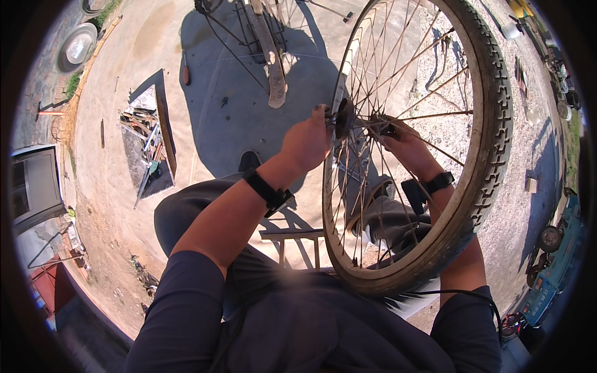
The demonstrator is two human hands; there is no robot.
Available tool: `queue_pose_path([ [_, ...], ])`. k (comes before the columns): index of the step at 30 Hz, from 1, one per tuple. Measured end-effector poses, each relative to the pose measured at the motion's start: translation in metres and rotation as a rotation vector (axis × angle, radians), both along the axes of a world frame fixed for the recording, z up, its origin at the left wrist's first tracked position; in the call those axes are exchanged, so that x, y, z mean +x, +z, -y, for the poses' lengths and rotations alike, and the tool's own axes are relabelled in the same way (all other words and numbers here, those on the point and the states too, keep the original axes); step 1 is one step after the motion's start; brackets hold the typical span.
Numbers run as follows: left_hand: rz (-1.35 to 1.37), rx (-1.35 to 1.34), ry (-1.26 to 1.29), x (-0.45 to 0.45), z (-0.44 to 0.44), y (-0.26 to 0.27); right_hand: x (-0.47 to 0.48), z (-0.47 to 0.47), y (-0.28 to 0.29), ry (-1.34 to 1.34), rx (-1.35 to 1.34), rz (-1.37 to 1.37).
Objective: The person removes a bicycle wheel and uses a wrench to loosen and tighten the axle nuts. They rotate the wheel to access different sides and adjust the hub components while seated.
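A bicycle wheel with a knobbly tyre and rusty spokes stands upright before me, its lower rim close to my lap. My left hand is at the near side of the hub, its fingers closed around the axle end beside a dark round sprocket or flange. On the other side of the hub is my right hand, seen through the spokes, its fingertips at the other axle end. What exactly the fingertips grip is partly hidden. Beyond my left hand a worn bicycle fender reaches down from the bicycle frame.
A metal tray heaped with tools lies on the concrete at the left. Nearer the bicycle lies a screwdriver. Below the wheel are a wrench and a low wooden stool between my legs. A teal vehicle stands far right.
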State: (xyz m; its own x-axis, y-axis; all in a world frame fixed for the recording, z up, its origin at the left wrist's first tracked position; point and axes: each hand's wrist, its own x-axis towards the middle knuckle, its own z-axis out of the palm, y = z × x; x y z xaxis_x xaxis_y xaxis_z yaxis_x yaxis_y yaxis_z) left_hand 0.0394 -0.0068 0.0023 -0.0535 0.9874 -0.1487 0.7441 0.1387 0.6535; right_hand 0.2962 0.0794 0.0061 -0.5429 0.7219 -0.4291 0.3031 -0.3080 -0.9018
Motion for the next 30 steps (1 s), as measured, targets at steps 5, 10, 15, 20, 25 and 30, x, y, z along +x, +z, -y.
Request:
queue_pose_path([
  [5,0.013,-0.047,0.005,-0.001,0.0,0.004,-0.001,0.001,-0.003,0.009,0.026,-0.017],
  [10,0.05,-0.093,0.028,-0.006,-0.002,0.008,-0.004,0.003,0.001,-0.036,-0.034,-0.085],
  [15,0.02,-0.08,-0.011,-0.01,-0.003,0.012,-0.005,0.003,0.006,-0.006,0.022,-0.041],
  [20,0.042,-0.15,0.043,-0.015,-0.004,0.011,0.002,-0.002,-0.004,0.02,0.038,-0.012],
  [25,0.107,-0.097,0.114,-0.03,-0.009,0.007,0.018,-0.012,-0.022,0.07,0.011,0.042],
  [30,0.727,-0.378,0.281,-0.03,-0.018,0.007,0.018,-0.01,-0.024,0.079,0.04,-0.067],
])
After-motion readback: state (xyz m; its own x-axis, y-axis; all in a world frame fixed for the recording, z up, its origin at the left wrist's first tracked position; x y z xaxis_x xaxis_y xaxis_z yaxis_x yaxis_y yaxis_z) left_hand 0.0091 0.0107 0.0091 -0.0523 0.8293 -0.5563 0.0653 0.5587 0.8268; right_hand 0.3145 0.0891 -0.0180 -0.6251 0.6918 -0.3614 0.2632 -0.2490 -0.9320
